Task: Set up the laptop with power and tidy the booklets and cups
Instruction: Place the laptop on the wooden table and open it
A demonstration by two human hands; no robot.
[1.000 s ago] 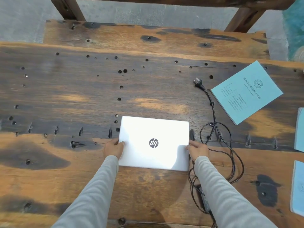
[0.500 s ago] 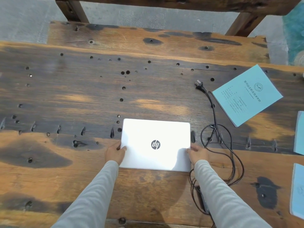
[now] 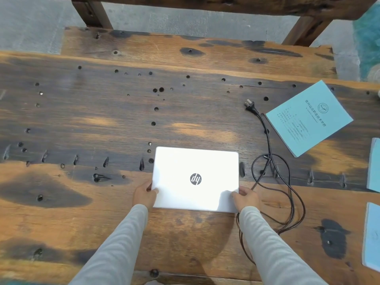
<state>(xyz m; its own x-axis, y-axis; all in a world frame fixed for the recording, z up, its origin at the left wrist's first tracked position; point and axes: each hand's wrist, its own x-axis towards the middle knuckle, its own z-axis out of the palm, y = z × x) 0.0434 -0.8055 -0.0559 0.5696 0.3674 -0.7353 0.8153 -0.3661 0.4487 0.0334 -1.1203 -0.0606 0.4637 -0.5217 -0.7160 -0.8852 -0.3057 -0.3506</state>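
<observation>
Both hands clamped on the closed white laptop (image 3: pixel 196 179): left hand (image 3: pixel 144 195) gripping the near-left corner, thumb over the lid edge; right hand (image 3: pixel 245 196) gripping the near-right corner, fingers curled onto the lid. Lid shut, logo facing up and inverted toward the wearer, so hinge side judged to be far, opening edge near.

Compared with a second ago: grip points shifted along the side edges toward the near corners; laptop position on the wooden table (image 3: pixel 102 124) almost unchanged, still flat and square to the near edge. Judged meaning: positioning finished, hands now placed to lift the lid. Opening not yet begun; power not yet connected.

Location of task items relative to the hands:
- Laptop: between both hands, touching both, centred near the wearer.
- Power cable (image 3: pixel 287 194): coiled in loose loops just right of the right hand, one strand passing close beside the right wrist; contact cannot be confirmed.
- Wall plug (image 3: pixel 249 104): lying free on the table, far and right of the laptop, well apart from both hands, inserted nowhere.
- Teal booklet (image 3: pixel 308 118): flat and rotated, far right, just beside the cable run.
- Further booklets (image 3: pixel 373 235): cut off at the right frame edge, unstacked.
- Cups: not in view.

Laptop-end connector not identifiable among the loops; locate before plugging in.
</observation>
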